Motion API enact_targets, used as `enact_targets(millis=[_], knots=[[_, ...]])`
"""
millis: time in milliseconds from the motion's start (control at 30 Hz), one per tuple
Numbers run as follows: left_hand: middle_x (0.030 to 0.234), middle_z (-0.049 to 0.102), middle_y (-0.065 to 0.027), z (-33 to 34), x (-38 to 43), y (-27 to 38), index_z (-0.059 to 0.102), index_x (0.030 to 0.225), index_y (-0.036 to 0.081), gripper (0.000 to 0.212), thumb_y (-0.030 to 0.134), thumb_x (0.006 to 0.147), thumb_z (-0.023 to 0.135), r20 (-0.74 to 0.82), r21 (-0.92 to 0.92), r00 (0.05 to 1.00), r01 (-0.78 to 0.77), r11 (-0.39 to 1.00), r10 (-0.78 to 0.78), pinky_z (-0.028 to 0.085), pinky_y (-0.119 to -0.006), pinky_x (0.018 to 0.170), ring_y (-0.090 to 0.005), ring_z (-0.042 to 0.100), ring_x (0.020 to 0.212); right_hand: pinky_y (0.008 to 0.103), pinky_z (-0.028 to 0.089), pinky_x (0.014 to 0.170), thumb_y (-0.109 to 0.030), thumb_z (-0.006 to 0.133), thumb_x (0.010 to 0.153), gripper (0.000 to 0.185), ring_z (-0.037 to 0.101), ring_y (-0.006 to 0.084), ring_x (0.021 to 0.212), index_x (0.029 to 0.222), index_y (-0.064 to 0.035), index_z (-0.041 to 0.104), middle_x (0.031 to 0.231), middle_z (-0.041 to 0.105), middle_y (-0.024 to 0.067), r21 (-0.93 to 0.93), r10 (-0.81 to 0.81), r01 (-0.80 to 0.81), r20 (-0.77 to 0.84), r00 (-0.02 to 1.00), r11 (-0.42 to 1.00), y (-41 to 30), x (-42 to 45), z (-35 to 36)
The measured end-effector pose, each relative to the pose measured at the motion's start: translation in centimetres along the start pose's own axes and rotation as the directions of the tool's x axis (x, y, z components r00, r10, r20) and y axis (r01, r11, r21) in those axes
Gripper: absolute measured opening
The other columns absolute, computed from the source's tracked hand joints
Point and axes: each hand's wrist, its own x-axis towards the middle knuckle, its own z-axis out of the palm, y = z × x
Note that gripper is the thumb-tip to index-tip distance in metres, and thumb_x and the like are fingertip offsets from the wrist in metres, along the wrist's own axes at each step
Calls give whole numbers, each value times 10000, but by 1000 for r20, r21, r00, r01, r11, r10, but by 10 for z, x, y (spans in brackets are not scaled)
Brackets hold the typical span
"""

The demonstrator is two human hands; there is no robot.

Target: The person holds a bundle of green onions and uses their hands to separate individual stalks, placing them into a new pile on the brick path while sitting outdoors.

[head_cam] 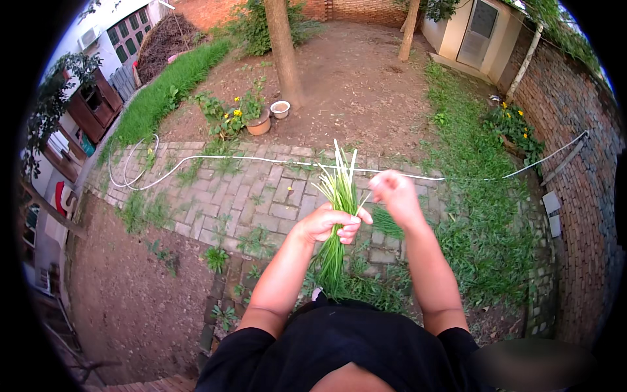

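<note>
My left hand (334,224) is closed around a bunch of long green stalks with pale ends (343,193), which look like garlic chives. The pale ends point away from me, and the green leaves hang down towards my black shirt. One thin pale stalk sticks out sideways from the bunch, towards my right hand (394,193). That hand is raised just right of the bunch, with its fingers bent and blurred, so whether it pinches anything is unclear. Below it, more green leaves (387,223) lie on the brick paving, partly hidden by the right forearm.
A white hose (235,157) runs across the brick path (274,196). Beyond it stand a terracotta flowerpot (259,123), a white bowl (280,110) and a tree trunk (284,54). A brick wall (583,196) bounds the right side, with weeds (482,245) growing before it.
</note>
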Motion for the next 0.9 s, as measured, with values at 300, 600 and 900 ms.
enact_targets(millis=[300, 600, 900], knots=[[629, 516, -42, -4, -9, 3, 544, 968, -34, 223, 73, 776, 578, -104, 116, 994, -18, 993, 30, 417, -257, 468, -106, 485, 498, 258, 411, 523, -206, 544, 884, 196, 488, 83, 566, 785, -38, 566, 661, 525, -7, -163, -205, 213, 64, 977, 963, 28, -5, 4], [576, 371, 54, -11, -11, -25, 486, 780, 99, 182, 233, 889, 541, -176, 81, 984, 48, 996, -33, 291, -195, 430, -42, 342, 477, 363, 406, 469, -198, 633, 774, 249, 522, 205, 474, 632, -31, 515, 549, 533, 107, -733, -443, 470, 254, 860, 492, 29, -15, 18], [558, 311, 97, -33, -47, -5, 433, 764, 154, 199, 257, 883, 555, -249, 208, 956, -103, 973, 154, 265, -169, 386, -6, 293, 438, 223, 323, 345, -327, 428, 930, 377, 363, 71, 374, 634, -94, 406, 465, 326, -35, 41, -215, 240, -320, 923, 970, 86, 81, -2]])
